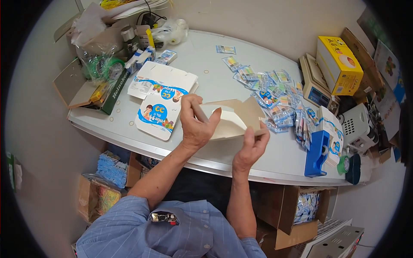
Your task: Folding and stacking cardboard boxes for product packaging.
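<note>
Above the table's front edge I hold a partly folded cardboard box point(232, 124), its plain inner side facing up and its flaps standing out. My left hand point(198, 122) grips its left side, thumb on the inside and fingers around the outside. At the near right corner, my right hand point(250, 148) pinches an edge of the box. Just left of my left hand lie flat printed cartons point(160, 112) in white and blue with a cartoon child. Beyond and to the right of the box spreads a pile of small blue-and-clear packets point(275, 96).
On the right stand a blue tape dispenser point(317, 154), more folded cartons point(330, 133), a scale point(316, 81) and a yellow box point(339, 64). An open green carton point(112, 91) with tape rolls sits at the left. Boxes of packets point(308, 205) stand below the table point(202, 47).
</note>
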The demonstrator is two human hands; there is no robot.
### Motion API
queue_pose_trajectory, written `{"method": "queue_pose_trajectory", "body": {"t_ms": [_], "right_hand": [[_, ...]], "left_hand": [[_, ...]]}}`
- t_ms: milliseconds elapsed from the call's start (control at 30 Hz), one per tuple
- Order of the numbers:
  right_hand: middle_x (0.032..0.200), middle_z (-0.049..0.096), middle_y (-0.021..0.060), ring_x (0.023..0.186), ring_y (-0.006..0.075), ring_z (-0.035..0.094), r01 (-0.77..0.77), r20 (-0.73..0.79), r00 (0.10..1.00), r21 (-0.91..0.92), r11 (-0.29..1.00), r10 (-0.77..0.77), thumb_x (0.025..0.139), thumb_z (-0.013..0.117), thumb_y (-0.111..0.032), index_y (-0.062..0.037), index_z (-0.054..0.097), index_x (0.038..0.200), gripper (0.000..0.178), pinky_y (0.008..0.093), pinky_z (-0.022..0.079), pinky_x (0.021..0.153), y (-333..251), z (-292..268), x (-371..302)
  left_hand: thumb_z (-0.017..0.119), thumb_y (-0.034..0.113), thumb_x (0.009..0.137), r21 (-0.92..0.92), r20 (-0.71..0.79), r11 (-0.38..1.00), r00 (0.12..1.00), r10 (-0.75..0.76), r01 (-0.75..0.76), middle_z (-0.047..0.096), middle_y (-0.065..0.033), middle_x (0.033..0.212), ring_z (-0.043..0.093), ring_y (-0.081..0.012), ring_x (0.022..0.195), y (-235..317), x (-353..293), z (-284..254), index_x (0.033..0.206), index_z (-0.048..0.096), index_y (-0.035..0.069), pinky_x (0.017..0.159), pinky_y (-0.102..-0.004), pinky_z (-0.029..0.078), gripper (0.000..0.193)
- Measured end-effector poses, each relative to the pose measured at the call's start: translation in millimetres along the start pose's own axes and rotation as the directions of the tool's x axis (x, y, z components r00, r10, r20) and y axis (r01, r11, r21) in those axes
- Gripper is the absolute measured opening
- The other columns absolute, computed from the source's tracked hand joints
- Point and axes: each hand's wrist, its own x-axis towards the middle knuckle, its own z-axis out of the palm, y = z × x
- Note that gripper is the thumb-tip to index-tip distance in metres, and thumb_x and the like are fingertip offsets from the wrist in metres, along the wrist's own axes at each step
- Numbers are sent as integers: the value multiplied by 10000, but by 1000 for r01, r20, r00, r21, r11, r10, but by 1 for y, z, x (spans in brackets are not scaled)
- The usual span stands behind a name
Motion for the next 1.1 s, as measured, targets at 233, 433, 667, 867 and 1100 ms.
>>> {"method": "queue_pose_trajectory", "body": {"t_ms": [233, 433, 667, 867, 1100], "right_hand": [[1295, 553, 178, 1197, 254, 538, -265, -94, 964, -199, 944, 250, 843, 834, -328, 65, 458, 1360, 750, 353, 424, 1035, 13, -7, 15], [1314, 551, 257, 1211, 358, 565, -132, -48, 991, -540, 831, 126, 793, 824, -233, 86, 433, 1383, 776, 407, 429, 1053, 25, -17, 25], [1376, 523, 275, 1274, 394, 530, -94, 98, 971, -684, 723, 218, 870, 739, -320, 66, 359, 1483, 819, 416, 410, 1084, -1, -19, 22], [1535, 437, 183, 1363, 267, 477, -451, 280, 849, -58, 890, 448, 1083, 375, -444, -26, 294, 1581, 655, 351, 378, 1111, 13, -72, 46], [1266, 627, 138, 1128, 193, 604, -468, 384, 769, -207, 859, 511, 884, 717, -109, 26, 542, 1407, 568, 303, 467, 981, 22, -49, 79]], "left_hand": [[815, 330, 803, -341, 407, 871, 891, -204, 355, 458, -223, 1433, 482, -256, 1312, -28, 1, -9, 1566, 241, 10, 1087, -369, 409, 1007], [728, 760, 730, -128, 539, 977, 839, -74, 168, 284, -207, 1590, 263, -328, 1492, -47, -13, 2, 1601, 144, 15, 1218, -419, 238, 1286], [608, 302, 980, -176, 548, 793, 727, -414, 583, 430, -194, 1482, 435, -255, 1363, -55, -6, 0, 1515, 344, -30, 1132, -350, 342, 683], [625, 76, 924, -77, 656, 677, 549, -518, 732, 646, -136, 1236, 639, -171, 1097, -35, 15, 3, 1393, 494, -35, 935, -300, 515, 500], [711, 54, 885, -211, 581, 656, 632, -512, 725, 665, -109, 1188, 649, -162, 1042, -38, 5, 7, 1365, 533, -20, 915, -294, 529, 518]]}}
